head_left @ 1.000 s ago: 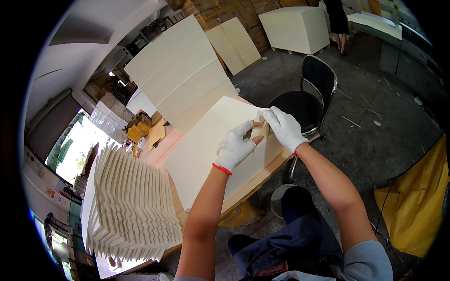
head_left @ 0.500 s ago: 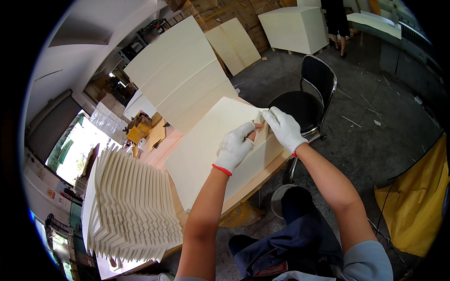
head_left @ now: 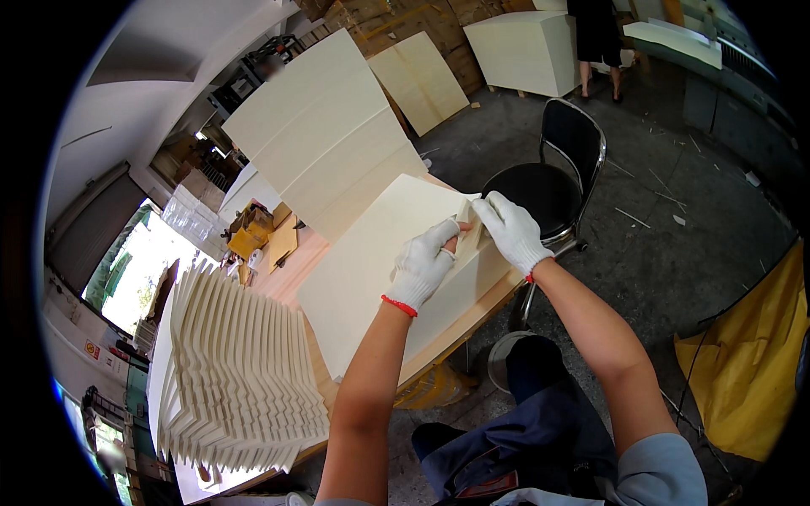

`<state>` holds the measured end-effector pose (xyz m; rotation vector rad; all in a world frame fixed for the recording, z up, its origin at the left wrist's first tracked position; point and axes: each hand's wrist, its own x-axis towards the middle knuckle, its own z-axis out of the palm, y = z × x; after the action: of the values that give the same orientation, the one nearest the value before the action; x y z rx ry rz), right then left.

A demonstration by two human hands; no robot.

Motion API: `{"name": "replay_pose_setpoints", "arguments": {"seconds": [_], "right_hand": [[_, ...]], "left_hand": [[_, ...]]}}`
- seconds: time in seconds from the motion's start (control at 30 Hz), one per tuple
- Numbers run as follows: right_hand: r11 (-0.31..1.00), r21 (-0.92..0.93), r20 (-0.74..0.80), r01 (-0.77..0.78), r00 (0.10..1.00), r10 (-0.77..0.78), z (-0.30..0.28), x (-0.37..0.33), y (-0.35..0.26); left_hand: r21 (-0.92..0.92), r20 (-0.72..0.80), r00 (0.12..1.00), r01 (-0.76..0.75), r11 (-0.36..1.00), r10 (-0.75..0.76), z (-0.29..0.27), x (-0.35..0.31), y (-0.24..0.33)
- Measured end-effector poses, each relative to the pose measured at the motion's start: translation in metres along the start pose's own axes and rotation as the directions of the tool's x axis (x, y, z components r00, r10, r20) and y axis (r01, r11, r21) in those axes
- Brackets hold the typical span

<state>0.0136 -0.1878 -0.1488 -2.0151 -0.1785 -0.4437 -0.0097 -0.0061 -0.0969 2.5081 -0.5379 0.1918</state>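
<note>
A large cream-white card sheet (head_left: 371, 244) lies on the wooden table, its right end raised into a folded flap. My left hand (head_left: 424, 263), in a white knit glove with a red cuff, has bare fingertips pinched at the flap's inner side. My right hand (head_left: 511, 229), gloved the same way, is closed over the outer edge of that flap near the table's right end. The fingertips of the right hand are partly hidden behind the card. To the left stands a fanned stack of folded card pieces (head_left: 240, 371), with zigzag edges toward me.
A tall stack of white sheets (head_left: 329, 135) rises behind the work. A black chair (head_left: 540, 190) stands right of the table. A yellow box (head_left: 250, 229) sits on the far table. Yellow cloth (head_left: 751, 363) hangs at right. Another person's legs (head_left: 601, 76) show far back.
My hands stay at the folded flap with barely any shift. In the background, the other person has stepped slightly left, and both legs now show apart.
</note>
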Motion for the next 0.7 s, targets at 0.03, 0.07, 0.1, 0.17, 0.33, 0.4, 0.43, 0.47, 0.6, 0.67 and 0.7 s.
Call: {"name": "replay_pose_setpoints", "arguments": {"seconds": [0.03, 0.07, 0.1, 0.17, 0.33, 0.4, 0.43, 0.47, 0.6, 0.67, 0.7], "right_hand": [[1.000, 0.013, 0.001, -0.006, 1.000, 0.006, 0.001, 0.000, 0.001], [1.000, 0.008, -0.014, 0.000, 1.000, 0.000, 0.001, 0.001, 0.002], [1.000, 0.008, -0.018, -0.002, 1.000, 0.003, 0.002, 0.001, 0.003], [1.000, 0.010, -0.021, -0.006, 1.000, 0.006, 0.004, 0.001, 0.005], [0.999, 0.039, -0.003, -0.013, 1.000, 0.013, 0.000, -0.001, 0.002], [0.996, 0.086, -0.027, -0.008, 1.000, 0.010, -0.010, 0.000, 0.003], [0.992, 0.124, -0.006, 0.001, 1.000, 0.000, -0.014, 0.000, 0.004], [0.991, 0.106, -0.093, 0.078, 0.993, -0.068, -0.021, 0.000, 0.006], [0.940, -0.340, 0.162, -0.003, 0.985, 0.062, -0.032, 0.000, 0.011], [0.887, -0.418, 0.245, 0.197, 0.964, -0.099, -0.029, -0.002, 0.011], [0.858, -0.457, 0.222, 0.233, 0.964, -0.144, -0.029, -0.002, 0.011]], "left_hand": [[-0.003, 0.015, 1.000, -0.017, 1.000, 0.017, -0.001, 0.000, 0.001], [0.015, 0.058, 0.998, 0.022, 1.000, -0.023, -0.001, -0.001, 0.003], [0.028, 0.084, 0.996, 0.037, 0.999, -0.039, -0.002, -0.002, 0.004], [0.065, 0.062, 0.998, 0.011, 0.998, -0.015, -0.001, -0.003, 0.005], [0.139, -0.021, 0.989, -0.142, 0.980, 0.146, 0.004, -0.002, 0.000], [0.292, -0.035, 0.965, -0.240, 0.926, 0.261, 0.008, -0.005, -0.001], [0.291, -0.082, 0.949, -0.268, 0.918, 0.303, 0.010, -0.006, -0.002], [0.295, -0.095, 0.947, -0.268, 0.917, 0.307, 0.011, -0.008, -0.002], [0.229, -0.109, 0.964, -0.213, 0.950, 0.242, 0.010, -0.012, -0.001], [0.259, -0.076, 0.972, -0.196, 0.946, 0.222, 0.009, -0.010, -0.001], [0.270, -0.067, 0.973, -0.194, 0.943, 0.220, 0.008, -0.008, -0.001]]}}
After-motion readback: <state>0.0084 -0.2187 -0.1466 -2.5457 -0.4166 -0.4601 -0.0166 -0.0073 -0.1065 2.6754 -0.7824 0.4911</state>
